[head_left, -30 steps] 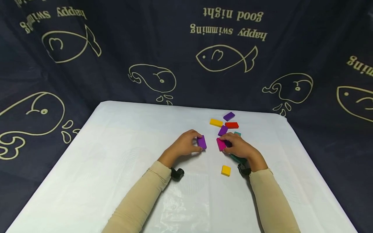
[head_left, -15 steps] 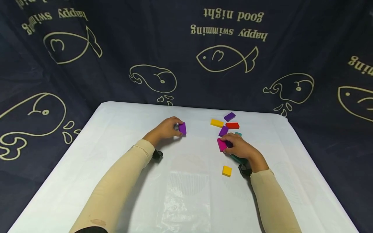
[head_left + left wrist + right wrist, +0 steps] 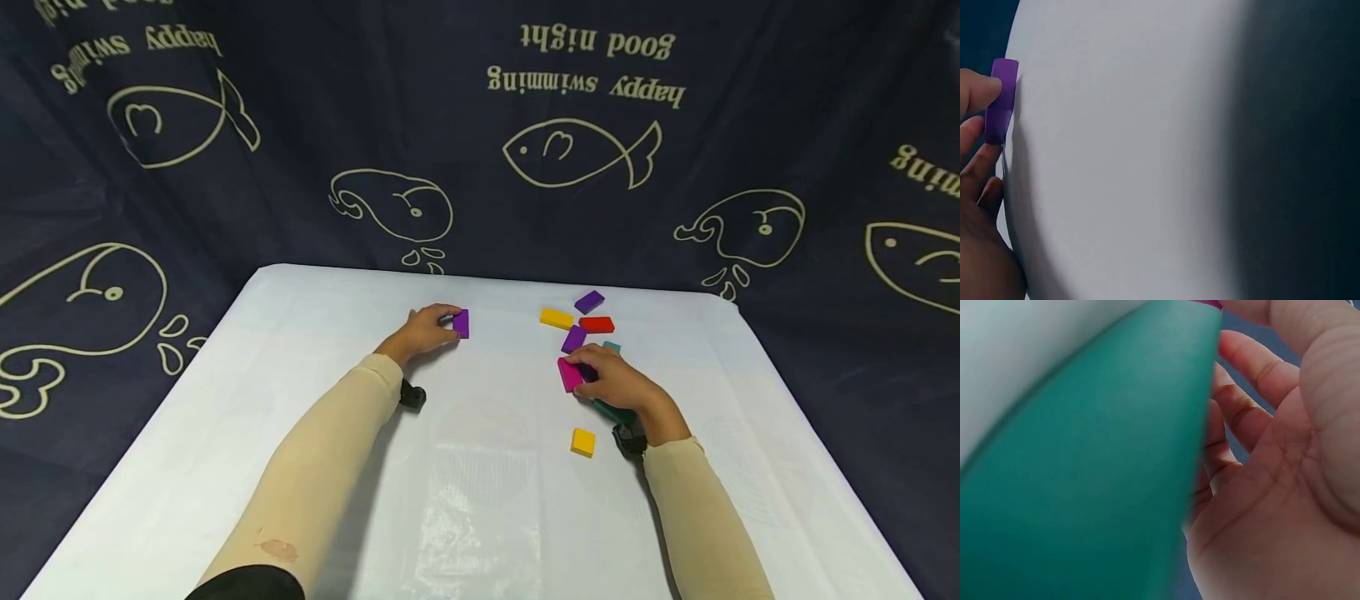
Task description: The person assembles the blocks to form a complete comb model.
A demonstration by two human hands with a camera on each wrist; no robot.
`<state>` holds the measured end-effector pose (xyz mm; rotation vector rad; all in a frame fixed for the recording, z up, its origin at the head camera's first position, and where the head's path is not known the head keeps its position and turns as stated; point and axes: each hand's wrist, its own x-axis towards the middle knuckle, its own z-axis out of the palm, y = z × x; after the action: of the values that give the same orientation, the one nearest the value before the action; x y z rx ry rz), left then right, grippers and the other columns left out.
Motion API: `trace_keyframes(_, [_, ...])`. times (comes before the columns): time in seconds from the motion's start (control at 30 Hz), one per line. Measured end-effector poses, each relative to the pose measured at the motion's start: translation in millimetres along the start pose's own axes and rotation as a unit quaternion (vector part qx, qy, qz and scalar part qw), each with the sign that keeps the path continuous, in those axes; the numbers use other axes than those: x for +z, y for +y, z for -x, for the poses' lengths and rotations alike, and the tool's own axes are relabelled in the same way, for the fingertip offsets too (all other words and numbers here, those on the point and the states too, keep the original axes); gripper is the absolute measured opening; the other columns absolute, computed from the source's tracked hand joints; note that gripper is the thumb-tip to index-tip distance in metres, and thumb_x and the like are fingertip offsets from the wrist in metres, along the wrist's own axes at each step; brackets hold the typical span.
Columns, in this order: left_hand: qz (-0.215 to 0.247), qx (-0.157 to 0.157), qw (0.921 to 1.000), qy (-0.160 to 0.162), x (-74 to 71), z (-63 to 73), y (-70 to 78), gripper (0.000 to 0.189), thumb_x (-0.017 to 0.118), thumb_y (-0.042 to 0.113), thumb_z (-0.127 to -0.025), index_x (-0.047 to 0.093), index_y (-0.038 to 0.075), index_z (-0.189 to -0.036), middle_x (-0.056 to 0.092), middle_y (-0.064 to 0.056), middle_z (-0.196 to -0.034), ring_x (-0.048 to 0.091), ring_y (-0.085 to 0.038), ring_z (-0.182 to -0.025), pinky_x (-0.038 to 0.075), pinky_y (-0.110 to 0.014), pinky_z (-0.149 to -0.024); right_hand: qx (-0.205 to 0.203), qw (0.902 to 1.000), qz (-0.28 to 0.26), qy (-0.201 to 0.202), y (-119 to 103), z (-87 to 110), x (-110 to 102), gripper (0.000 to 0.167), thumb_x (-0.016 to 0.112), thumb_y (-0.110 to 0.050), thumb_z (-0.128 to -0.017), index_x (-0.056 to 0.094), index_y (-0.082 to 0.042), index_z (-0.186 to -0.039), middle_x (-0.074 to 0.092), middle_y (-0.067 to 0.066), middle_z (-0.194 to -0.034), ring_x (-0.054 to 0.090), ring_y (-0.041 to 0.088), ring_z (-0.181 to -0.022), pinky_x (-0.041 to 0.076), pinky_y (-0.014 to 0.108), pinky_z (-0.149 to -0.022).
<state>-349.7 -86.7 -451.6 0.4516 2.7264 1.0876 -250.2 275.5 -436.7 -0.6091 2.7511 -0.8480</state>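
Observation:
Near the far side of the table, my left hand (image 3: 424, 332) pinches a purple block (image 3: 462, 323) between thumb and fingers. In the left wrist view the thumb presses one face of that purple block (image 3: 1004, 94), which stands at the white tabletop. To the right, my right hand (image 3: 611, 377) holds a magenta block (image 3: 569, 375) by its ends on the table. A dark green block (image 3: 612, 412) lies under this hand, partly hidden; the right wrist view shows a green block (image 3: 1097, 444) large and close, with only a sliver of magenta above it.
Beyond my right hand lie a yellow block (image 3: 557, 318), a red block (image 3: 597, 325), a purple block (image 3: 574, 338), another purple block (image 3: 589, 302) and a partly hidden teal block (image 3: 612, 346). A yellow square block (image 3: 582, 442) sits nearer me. Dark printed cloth (image 3: 465, 100) hangs behind the white table (image 3: 337, 300).
My left hand has carried the purple block left and away from me, from near the magenta block toward the table's far side. The right hand stays in place on the magenta block.

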Motion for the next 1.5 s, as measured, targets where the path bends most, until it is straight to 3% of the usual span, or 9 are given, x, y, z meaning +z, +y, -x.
trace_keyframes(0.13, [0.002, -0.003, 1.0, -0.003, 1.9, 2.5, -2.1, 0.055, 0.065, 0.022, -0.09, 0.053, 0.012, -0.143, 0.046, -0.011, -0.151, 0.03, -0.03, -0.145, -0.006, -0.051, -0.119, 0.002, 1.0, 0.001, 0.001, 0.4, -0.5, 0.4, 0.054, 0.077, -0.011, -0.085, 0.059, -0.003, -0.136, 0.053, 0.017, -0.137, 0.04, 0.036, -0.125, 0.044, 0.056, -0.101])
trace_keyframes(0.43, [-0.03, 0.026, 0.9992, -0.01, 0.9, 12.5, 1.9, 0.054, 0.058, 0.021, -0.095, 0.048, 0.007, -0.147, 0.042, -0.014, -0.153, 0.027, -0.032, -0.146, -0.003, -0.056, -0.119, 0.0, 1.0, 0.003, 0.002, -1.0, 0.9, 0.7, 0.054, 0.077, -0.01, -0.085, 0.059, -0.002, -0.135, 0.053, 0.018, -0.138, 0.039, 0.037, -0.125, 0.044, 0.056, -0.102])
trace_keyframes(0.87, [-0.048, 0.02, 0.9984, -0.023, 0.5, 11.6, -1.2, 0.054, 0.054, 0.023, -0.1, 0.043, 0.009, -0.15, 0.035, -0.017, -0.157, 0.02, -0.031, -0.149, -0.003, -0.052, -0.12, 0.012, 0.9997, 0.022, 0.004, -6.1, 1.7, 0.0, 0.056, 0.077, -0.012, -0.086, 0.057, -0.002, -0.137, 0.051, 0.02, -0.142, 0.038, 0.041, -0.132, 0.034, 0.062, -0.108])
trace_keyframes(1.5, [-0.05, 0.022, 0.9984, -0.014, 3.6, 9.3, -3.4, 0.052, 0.048, 0.024, -0.1, 0.044, 0.009, -0.15, 0.037, -0.016, -0.156, 0.022, -0.03, -0.149, -0.002, -0.053, -0.12, 0.013, 0.9996, 0.022, 0.012, -5.2, 2.6, 0.7, 0.055, 0.079, -0.014, -0.084, 0.059, -0.003, -0.135, 0.053, 0.019, -0.139, 0.04, 0.038, -0.127, 0.041, 0.059, -0.104])
